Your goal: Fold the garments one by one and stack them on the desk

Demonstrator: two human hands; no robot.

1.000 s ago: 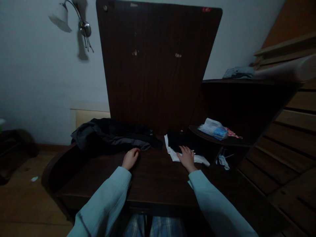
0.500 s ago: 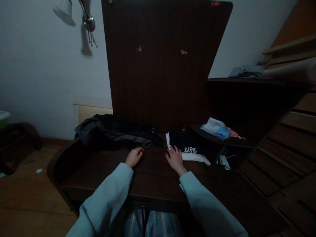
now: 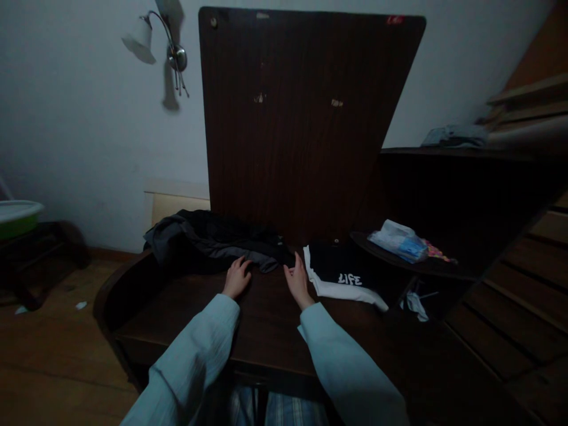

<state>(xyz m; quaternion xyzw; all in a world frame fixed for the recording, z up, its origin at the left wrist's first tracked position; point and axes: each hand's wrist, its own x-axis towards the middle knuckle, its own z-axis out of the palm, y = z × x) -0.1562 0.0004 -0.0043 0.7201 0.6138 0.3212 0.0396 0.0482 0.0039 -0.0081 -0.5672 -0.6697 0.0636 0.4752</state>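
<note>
Loose dark clothes (image 3: 213,238) lie in a heap on the wooden desk (image 3: 270,331), at eleven o'clock from the left hand (image 3: 237,278), whose bent fingers are at the near edge of the cloth, though I cannot tell if they grip it. The right hand (image 3: 297,281) has its thumb and fingers apart near the heap's right end, and it seems to hold nothing. For such limp cloth, it would be wise to pinch one edge with each hand and draw gently, keeping the right wrist away from the folded black-and-white garment (image 3: 327,266) at three o'clock from it.
</note>
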